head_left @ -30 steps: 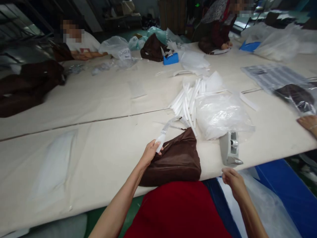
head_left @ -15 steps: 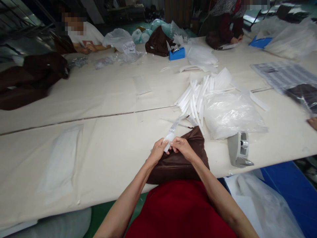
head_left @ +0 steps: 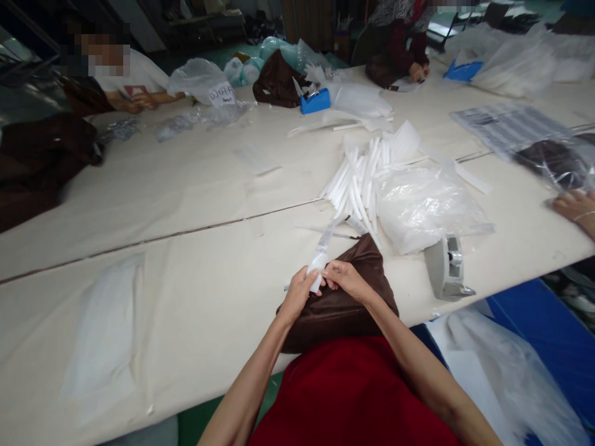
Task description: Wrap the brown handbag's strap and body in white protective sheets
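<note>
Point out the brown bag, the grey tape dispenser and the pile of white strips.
brown bag (head_left: pixel 357 303), head view, its top flap.
grey tape dispenser (head_left: pixel 439 267), head view, its side wall.
pile of white strips (head_left: pixel 357 179), head view, mid-pile.

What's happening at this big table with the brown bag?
A person's left hand and right hand together pinch a white foam strip over a brown bag lying at the table edge. More strips, clear plastic bags and a tape dispenser lie nearby.
</note>
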Action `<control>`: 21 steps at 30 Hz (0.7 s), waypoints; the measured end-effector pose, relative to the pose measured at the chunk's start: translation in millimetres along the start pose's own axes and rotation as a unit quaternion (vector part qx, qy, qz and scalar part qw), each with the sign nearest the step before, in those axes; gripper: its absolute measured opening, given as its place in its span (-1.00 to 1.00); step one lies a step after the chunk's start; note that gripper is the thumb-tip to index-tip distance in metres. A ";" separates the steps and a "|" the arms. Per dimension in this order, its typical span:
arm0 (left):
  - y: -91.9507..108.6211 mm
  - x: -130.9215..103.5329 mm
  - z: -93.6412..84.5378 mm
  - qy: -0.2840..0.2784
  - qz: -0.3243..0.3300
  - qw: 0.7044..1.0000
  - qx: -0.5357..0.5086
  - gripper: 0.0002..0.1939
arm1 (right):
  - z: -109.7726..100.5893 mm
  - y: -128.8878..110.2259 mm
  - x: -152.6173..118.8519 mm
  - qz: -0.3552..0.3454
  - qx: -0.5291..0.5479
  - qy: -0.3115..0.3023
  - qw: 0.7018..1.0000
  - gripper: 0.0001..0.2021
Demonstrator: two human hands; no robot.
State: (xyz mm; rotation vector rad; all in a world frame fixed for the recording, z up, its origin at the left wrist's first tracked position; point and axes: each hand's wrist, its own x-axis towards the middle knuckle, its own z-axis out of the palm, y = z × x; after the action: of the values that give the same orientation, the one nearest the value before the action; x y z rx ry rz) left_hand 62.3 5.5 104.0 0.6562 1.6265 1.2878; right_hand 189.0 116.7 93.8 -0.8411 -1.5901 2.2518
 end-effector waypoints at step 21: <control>-27.1 2.7 -2.6 -0.044 0.003 0.992 -0.117 -0.35 | 33.1 46.5 39.2 -0.017 0.039 0.049 0.998 -0.65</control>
State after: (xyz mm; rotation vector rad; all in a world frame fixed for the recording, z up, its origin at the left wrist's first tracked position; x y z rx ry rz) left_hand 62.5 -1.7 77.6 0.5646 1.3784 1.4080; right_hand 143.5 94.3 46.6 -0.8828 -1.4518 2.1993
